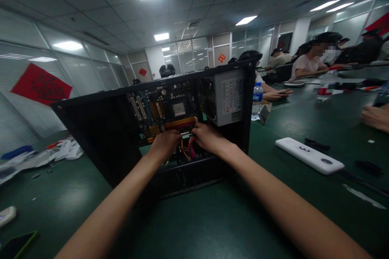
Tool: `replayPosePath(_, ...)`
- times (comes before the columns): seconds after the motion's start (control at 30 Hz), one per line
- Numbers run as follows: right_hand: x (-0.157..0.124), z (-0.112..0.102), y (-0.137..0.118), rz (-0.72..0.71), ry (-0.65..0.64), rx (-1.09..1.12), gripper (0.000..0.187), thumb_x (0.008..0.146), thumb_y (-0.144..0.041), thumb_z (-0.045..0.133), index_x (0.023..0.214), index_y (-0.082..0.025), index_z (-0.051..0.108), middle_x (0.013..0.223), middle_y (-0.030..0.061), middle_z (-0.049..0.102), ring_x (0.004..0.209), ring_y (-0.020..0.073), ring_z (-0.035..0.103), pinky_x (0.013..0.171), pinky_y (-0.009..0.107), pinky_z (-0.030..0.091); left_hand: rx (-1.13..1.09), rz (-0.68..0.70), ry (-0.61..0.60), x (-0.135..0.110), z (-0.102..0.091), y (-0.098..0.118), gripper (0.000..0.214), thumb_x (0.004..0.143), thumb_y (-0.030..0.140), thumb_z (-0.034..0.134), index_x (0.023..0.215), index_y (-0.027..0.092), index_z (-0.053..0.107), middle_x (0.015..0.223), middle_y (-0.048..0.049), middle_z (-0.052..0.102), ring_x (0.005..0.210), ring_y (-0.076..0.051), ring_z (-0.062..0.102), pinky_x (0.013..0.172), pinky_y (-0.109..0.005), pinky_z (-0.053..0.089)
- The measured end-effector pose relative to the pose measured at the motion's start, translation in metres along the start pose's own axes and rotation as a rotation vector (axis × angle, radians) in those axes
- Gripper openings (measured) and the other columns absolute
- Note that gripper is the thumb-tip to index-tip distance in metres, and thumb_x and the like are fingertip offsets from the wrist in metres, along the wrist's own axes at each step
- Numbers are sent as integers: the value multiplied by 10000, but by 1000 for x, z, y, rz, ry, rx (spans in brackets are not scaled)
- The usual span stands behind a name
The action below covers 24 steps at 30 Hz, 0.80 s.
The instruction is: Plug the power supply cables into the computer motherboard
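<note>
Red-and-yellow memory slots (180, 123) on the motherboard (191, 99) are the reference, inside the open computer case (91, 125) on the table (194, 226). The left hand (166, 142) curls at their left end, the right hand (209, 137) at their right; whether either grips anything I cannot tell. Coloured cables (192, 147) lie just below them. Uneven pressing could flex the board, knuckles could snag cables, and a hard push could tip the case backward.

Reaching with left hand (166, 144) and right hand (209, 136) into open computer case (91, 117) at twelve o'clock, near red-and-yellow slots (181, 123), with white device (308, 155) at two o'clock, papers (68, 149) at ten.
</note>
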State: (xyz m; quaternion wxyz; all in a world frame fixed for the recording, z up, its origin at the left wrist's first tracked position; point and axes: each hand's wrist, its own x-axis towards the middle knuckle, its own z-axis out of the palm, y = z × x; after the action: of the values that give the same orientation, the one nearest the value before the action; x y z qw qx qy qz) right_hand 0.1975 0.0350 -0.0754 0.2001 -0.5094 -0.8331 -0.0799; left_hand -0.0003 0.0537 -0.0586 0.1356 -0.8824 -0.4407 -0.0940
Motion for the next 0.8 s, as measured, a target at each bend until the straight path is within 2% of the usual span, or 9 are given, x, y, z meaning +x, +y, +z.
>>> replayPosePath(0.33,0,1,-3,-7,-28,-26,209,871,-137,552,1014,-118,702,1123,133,641,986,255,661,783,300,490,-21,-28,20,2,5,1,277,919,161,540,1091,211,751,1134,-79,730,1036,-219,689,889,-294,523)
replayPosePath(0.63,0,-1,-2,-11,-42,-24,200,886,-169,570,1028,-127,704,1140,138,634,1001,254,657,796,296,483,-27,-37,31,0,6,-2,326,888,73,514,1100,175,741,1128,-102,740,1048,-238,697,937,-330,520)
replayPosePath(0.8,0,1,-1,-21,-40,-13,187,878,-177,588,1022,-133,700,1121,124,635,974,239,656,778,284,475,-22,-42,29,0,6,-4,289,908,120,531,1084,186,751,1151,-103,729,1057,-242,690,941,-332,517)
